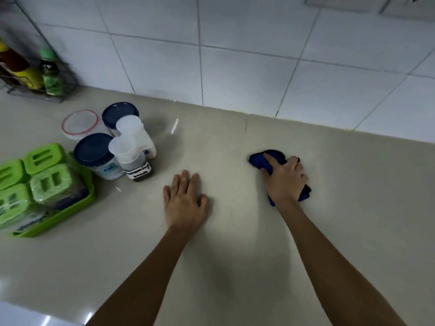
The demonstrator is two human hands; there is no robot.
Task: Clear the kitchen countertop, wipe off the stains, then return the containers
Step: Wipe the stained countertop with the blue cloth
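Glossy beige stone countertop (353,231) runs smooth and reflective from the near edge to the wall. Any stains are hard to make out in its glare, so a patch could easily be missed. The left hand (186,198) lies flat on it, fingers straight and slightly spread, holding nothing; on a damp polished slab that bracing palm might slide. A little farther and to the right, the right hand (284,180) curls round a crumpled deep-blue cloth (260,161), a soft wad pressed onto bare counter, well apart from the containers. Bunched like this, little of the fabric meets the surface, so it may smear rather than lift. To the left sits a lime-green plastic tray (70,218) of square green-lidded boxes. Just beside it are round clear jars with dark-blue lids (94,149) and two tall white-capped shaker bottles (122,147). The bottles look top-heavy, and a wide leftward sweep could topple them. Behind them stands a clear round tub with a red-rimmed lid (80,122). In the far corner is a dark wire rack of bottles (35,74), against the white glazed tile wall (235,67).
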